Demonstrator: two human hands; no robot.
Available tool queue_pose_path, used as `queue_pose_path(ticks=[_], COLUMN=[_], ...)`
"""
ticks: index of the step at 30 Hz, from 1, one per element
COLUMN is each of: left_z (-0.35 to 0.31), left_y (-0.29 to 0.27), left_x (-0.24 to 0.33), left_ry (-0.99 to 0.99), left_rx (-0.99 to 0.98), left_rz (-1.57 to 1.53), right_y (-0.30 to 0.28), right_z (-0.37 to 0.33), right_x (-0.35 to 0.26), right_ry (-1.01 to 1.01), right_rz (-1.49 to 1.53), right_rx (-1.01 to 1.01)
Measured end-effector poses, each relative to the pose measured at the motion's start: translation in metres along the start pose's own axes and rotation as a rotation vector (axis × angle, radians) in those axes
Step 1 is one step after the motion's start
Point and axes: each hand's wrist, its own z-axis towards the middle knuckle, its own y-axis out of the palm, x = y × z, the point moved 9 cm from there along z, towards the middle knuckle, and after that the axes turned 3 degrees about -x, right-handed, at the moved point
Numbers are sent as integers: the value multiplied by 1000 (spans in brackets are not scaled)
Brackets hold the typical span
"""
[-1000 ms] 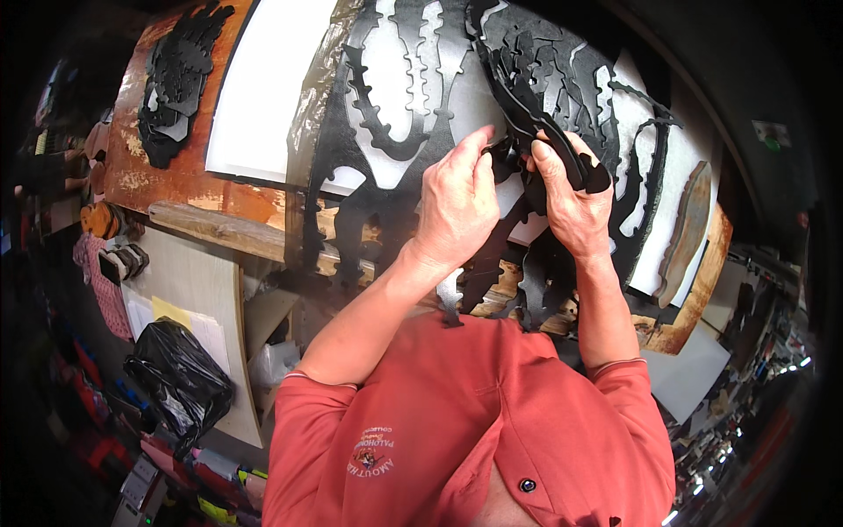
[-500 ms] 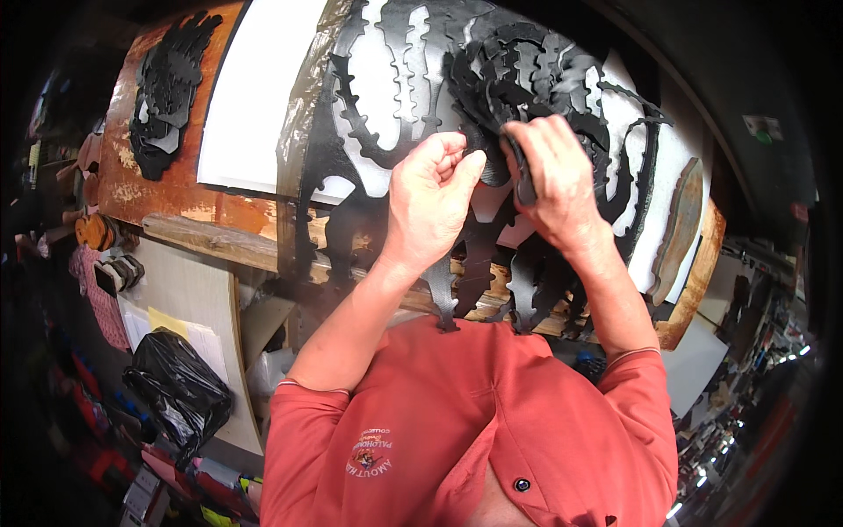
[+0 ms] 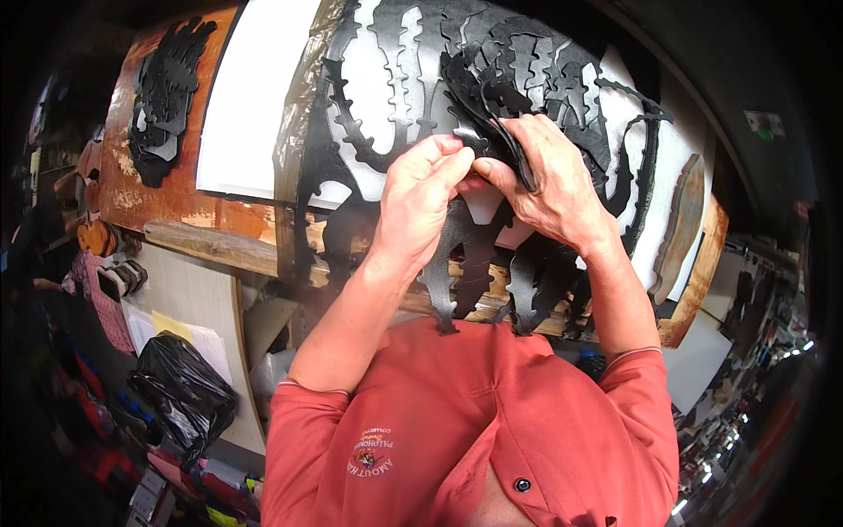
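Observation:
My left hand (image 3: 420, 204) and my right hand (image 3: 549, 180) meet in the middle of the view over a wooden workbench (image 3: 211, 224). Both pinch a stack of black cut-out pieces (image 3: 492, 97) with toothed, wavy edges. My right hand's fingers wrap the stack from the right, and my left thumb and fingers grip a piece (image 3: 461, 255) that hangs down toward my chest. Under the hands lies a large black sheet (image 3: 369, 88) full of cut holes, over a white board (image 3: 255, 97).
Another pile of black cut pieces (image 3: 162, 97) lies at the bench's far left. A black plastic bag (image 3: 180, 395) sits on the floor at left. Curved wooden forms (image 3: 689, 228) stand at the bench's right end. Cluttered shelves fill the lower right.
Both hands have shifted slightly left and lower with the stack of black pieces, and the fingers have regripped closer together at its lower edge.

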Motion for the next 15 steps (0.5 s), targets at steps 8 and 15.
queue_pose_path(ticks=[8,15], left_z=[-3,-10], left_y=[-1,-55], left_x=[13,48], left_ry=[133,262], left_rx=[39,232], left_rz=[240,304], right_y=[-6,-79], right_z=[1,-41], right_x=[8,113], right_ry=[41,546], right_rz=[-39,603], right_rx=[137,645])
